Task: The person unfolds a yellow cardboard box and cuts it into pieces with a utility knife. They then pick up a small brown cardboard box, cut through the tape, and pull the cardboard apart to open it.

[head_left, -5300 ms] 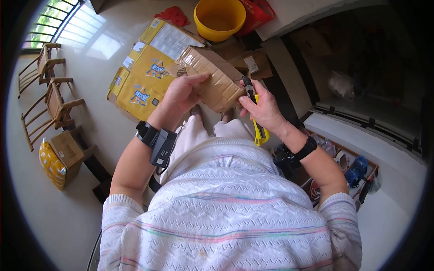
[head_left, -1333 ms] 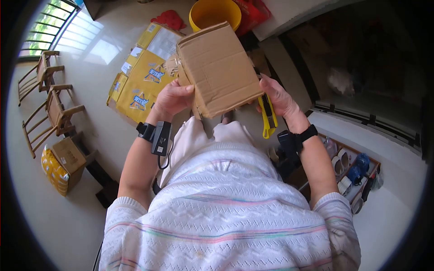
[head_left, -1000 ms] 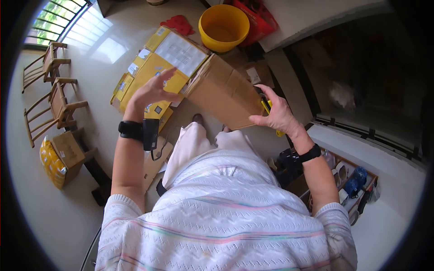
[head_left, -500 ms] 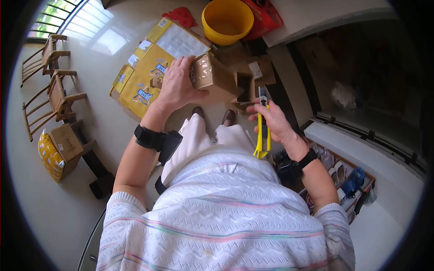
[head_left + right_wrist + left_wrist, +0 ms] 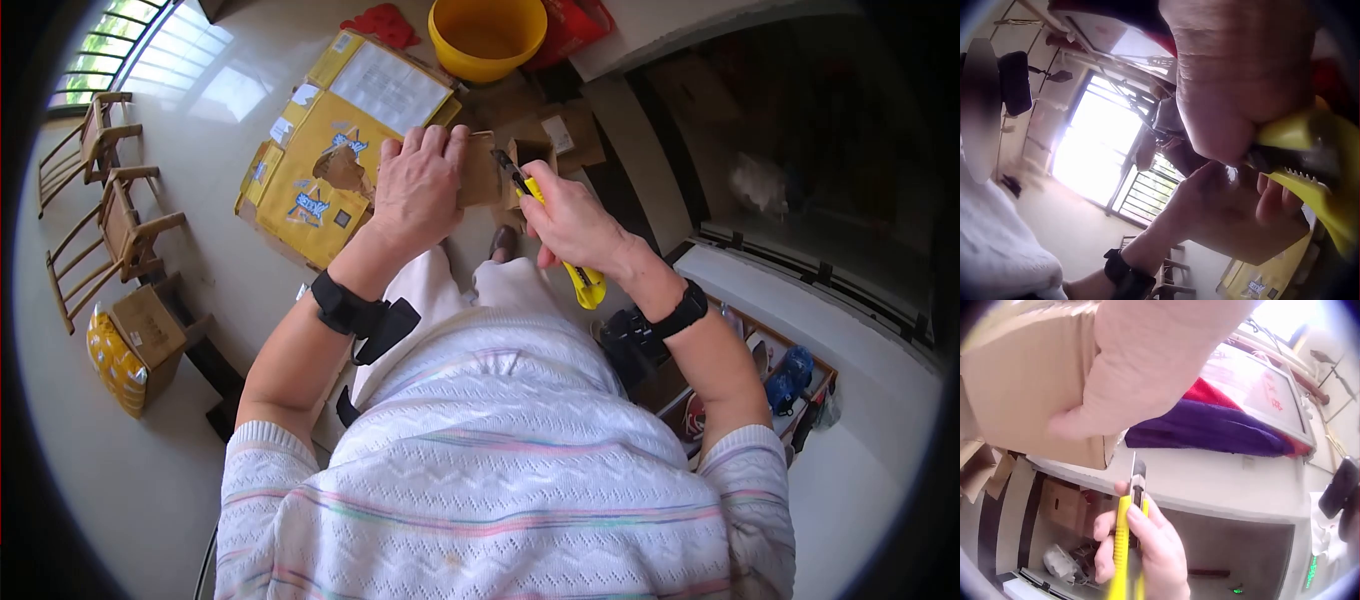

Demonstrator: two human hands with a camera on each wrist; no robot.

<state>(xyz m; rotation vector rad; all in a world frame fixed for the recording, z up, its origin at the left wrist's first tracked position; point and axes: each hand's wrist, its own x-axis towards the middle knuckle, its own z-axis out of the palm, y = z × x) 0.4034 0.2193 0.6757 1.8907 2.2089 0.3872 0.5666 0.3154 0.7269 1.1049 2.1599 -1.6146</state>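
The left hand (image 5: 415, 190) holds a brown cardboard box (image 5: 480, 172); in the left wrist view its thumb lies against one broad face of the box. The box is in front of the person, above the floor (image 5: 228, 262). The right hand (image 5: 580, 225) grips a yellow utility knife (image 5: 1121, 537), the fingers being bent around its handle. The front end of the knife points toward the box and is near to it; whether it touches, I cannot tell surely, because the right wrist view is dark there.

Behind the left hand and lower, there is a large yellow carton (image 5: 300, 168) with star-like prints. Farther are a red cloth (image 5: 385, 25), a yellow bucket (image 5: 490, 70) and, just beside the bucket, a red bag (image 5: 582, 32). Two wooden chairs (image 5: 125, 240) stand at the left, near a small carton (image 5: 155, 325) with a yellow package (image 5: 115, 360) against it. At the right, a shoe rack (image 5: 775, 336) holds shoes and a blue plastic bag (image 5: 790, 373).
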